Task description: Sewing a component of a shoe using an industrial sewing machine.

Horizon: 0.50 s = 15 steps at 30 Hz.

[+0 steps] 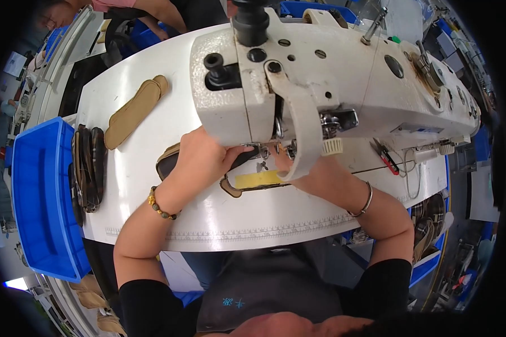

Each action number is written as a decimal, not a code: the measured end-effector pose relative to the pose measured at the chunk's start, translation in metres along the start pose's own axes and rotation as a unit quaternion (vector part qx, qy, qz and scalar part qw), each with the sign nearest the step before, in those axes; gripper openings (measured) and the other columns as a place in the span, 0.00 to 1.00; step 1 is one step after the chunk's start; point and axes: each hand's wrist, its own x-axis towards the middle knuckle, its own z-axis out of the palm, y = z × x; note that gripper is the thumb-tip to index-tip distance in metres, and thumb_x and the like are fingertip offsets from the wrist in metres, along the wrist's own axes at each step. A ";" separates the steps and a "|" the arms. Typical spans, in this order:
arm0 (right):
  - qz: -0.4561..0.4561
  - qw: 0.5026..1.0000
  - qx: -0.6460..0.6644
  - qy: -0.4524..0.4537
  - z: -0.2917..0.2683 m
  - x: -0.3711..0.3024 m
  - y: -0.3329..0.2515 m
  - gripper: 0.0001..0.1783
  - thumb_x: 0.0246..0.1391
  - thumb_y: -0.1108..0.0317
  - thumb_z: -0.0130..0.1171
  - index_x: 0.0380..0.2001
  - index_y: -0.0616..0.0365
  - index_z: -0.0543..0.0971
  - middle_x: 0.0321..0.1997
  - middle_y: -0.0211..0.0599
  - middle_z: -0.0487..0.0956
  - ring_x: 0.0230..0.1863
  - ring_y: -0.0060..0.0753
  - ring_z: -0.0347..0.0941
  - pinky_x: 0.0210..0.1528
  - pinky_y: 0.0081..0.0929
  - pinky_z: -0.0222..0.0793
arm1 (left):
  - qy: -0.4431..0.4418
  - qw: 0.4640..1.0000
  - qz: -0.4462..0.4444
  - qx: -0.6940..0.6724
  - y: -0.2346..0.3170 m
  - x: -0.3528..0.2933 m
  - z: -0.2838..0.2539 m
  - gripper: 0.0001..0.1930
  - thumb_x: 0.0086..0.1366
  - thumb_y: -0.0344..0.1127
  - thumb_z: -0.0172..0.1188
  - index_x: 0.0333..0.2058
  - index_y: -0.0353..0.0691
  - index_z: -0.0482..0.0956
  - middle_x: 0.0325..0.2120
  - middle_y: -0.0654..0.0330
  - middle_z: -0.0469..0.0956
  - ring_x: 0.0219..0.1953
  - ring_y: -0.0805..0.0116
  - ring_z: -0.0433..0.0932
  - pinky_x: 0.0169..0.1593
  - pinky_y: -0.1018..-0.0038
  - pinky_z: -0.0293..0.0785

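Two bare hands meet over a smooth white table (298,210) with a ruler scale (225,233) along its near edge. Past a flat yellow strip (258,179), the left hand (199,158) has its fingers closed on a dark, curved, tan-edged piece (167,165) near the presser foot. A pale curved guard (307,126) partly hides the right hand (321,175); whether its fingers grip, I cannot tell. Stitching seems underway, calling for steady guiding. Above stands a glossy, pebbled white sewing machine (343,70); farther left, sole-shaped tan pieces (132,115).
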 end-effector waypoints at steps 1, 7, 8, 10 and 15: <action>-0.002 0.997 -0.010 -0.082 -0.005 -0.001 -0.001 0.13 0.56 0.73 0.62 0.45 0.63 0.80 0.40 0.44 0.81 0.40 0.42 0.79 0.42 0.36 0.74 | 0.005 1.000 0.003 0.013 -0.001 -0.001 0.000 0.10 0.54 0.37 0.70 0.37 0.52 0.86 0.25 0.60 0.81 0.28 0.58 0.80 0.30 0.66 0.74; 0.099 0.975 0.180 0.084 0.022 0.008 -0.015 0.04 0.43 0.70 0.63 0.23 0.58 0.81 0.21 0.44 0.78 0.24 0.50 0.75 0.27 0.41 0.70 | 0.026 0.999 0.021 0.041 -0.006 -0.002 0.004 0.08 0.55 0.38 0.70 0.36 0.51 0.87 0.23 0.62 0.81 0.26 0.58 0.79 0.28 0.66 0.74; 0.099 0.975 0.179 0.085 0.026 0.006 -0.014 0.04 0.43 0.70 0.63 0.23 0.58 0.81 0.21 0.44 0.78 0.24 0.50 0.75 0.27 0.41 0.70 | 0.032 0.998 0.024 0.045 -0.006 -0.002 0.004 0.08 0.55 0.38 0.70 0.35 0.51 0.87 0.22 0.63 0.81 0.26 0.58 0.79 0.28 0.66 0.73; 0.097 0.982 0.155 0.053 0.031 0.004 -0.012 0.05 0.48 0.68 0.63 0.27 0.58 0.82 0.20 0.43 0.78 0.24 0.51 0.76 0.27 0.41 0.71 | 0.026 0.998 0.023 0.051 -0.006 -0.002 0.004 0.08 0.55 0.38 0.70 0.35 0.50 0.87 0.22 0.62 0.81 0.26 0.58 0.79 0.29 0.66 0.74; 0.182 0.965 0.173 -0.069 0.019 0.004 -0.026 0.11 0.63 0.68 0.57 0.44 0.64 0.78 0.34 0.40 0.82 0.34 0.35 0.78 0.37 0.32 0.72 | 0.052 0.997 0.043 0.038 -0.003 -0.001 0.008 0.07 0.54 0.37 0.70 0.34 0.49 0.86 0.23 0.62 0.81 0.26 0.57 0.80 0.29 0.65 0.76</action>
